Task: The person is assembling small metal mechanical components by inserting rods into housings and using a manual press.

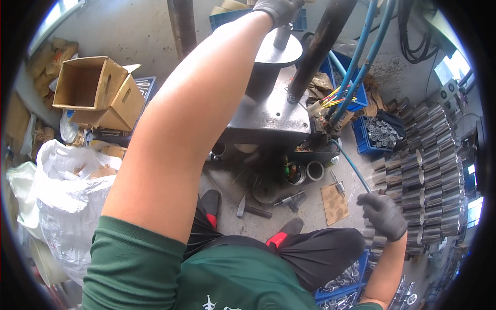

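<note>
My left hand (279,10), in a dark grey glove, reaches to the top edge of the view. Its fingers look curled just above a short metal post (282,38); what they hold, if anything, is hidden. The post rises from a shiny round metal disc (268,53) on top of a dark cylinder, which stands on a steel machine bed (268,116). My right hand (385,214), gloved the same way, hangs low at the right with fingers loosely bent and apart. It is near the end of a thin blue hose (353,166) and beside stacked metal tubes (413,170).
A hammer (253,209) and a cardboard piece (335,204) lie on the floor by my feet. Blue bins of metal parts (382,133) stand at the right. Thick hoses (357,72) hang beside the machine. Cardboard boxes (98,88) and a white sack (67,201) are at the left.
</note>
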A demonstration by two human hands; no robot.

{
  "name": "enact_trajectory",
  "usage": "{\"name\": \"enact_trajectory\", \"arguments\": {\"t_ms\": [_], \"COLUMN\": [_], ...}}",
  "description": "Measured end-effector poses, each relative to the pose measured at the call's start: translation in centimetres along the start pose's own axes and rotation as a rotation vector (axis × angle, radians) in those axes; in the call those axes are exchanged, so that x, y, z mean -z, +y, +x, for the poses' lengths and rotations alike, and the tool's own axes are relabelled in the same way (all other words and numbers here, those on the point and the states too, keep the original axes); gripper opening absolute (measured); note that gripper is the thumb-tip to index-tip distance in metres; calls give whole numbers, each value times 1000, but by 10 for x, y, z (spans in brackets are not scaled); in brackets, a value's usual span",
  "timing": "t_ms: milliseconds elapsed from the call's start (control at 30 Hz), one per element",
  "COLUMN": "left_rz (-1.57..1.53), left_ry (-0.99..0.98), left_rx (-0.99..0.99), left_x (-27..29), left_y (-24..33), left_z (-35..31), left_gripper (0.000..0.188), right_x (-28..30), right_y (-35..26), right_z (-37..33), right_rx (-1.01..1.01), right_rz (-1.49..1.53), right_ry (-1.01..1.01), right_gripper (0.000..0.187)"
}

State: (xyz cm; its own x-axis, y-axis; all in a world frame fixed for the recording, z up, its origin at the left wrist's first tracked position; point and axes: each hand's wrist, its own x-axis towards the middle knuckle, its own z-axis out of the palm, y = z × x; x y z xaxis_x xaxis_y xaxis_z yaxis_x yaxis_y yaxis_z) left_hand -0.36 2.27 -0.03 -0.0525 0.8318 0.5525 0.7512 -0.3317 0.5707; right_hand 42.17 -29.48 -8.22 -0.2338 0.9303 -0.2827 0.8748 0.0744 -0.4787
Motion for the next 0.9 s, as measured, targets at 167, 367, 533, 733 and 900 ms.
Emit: {"name": "enact_trajectory", "arguments": {"t_ms": [167, 367, 533, 733, 900], "left_rz": [30, 13, 147, 248, 105], "left_ry": [17, 10, 42, 72, 41], "left_rx": [-23, -54, -166, -248, -80], "left_x": [-3, -3, -6, -9, -16], "left_y": [-7, -6, -13, -29, -7], "left_z": [5, 11, 10, 25, 12], "left_gripper": [52, 54, 50, 49, 48], "right_x": [-4, -2, -1, 1, 52], "right_y": [4, -4, -9, -12, -6], "right_z": [7, -1, 8, 7, 58], "right_rx": [159, -50, 70, -70, 390], "right_rz": [-318, -47, -281, 4, -274], "right_ry": [-153, -43, -175, 100, 885], "right_gripper": [26, 29, 30, 22, 21]}}
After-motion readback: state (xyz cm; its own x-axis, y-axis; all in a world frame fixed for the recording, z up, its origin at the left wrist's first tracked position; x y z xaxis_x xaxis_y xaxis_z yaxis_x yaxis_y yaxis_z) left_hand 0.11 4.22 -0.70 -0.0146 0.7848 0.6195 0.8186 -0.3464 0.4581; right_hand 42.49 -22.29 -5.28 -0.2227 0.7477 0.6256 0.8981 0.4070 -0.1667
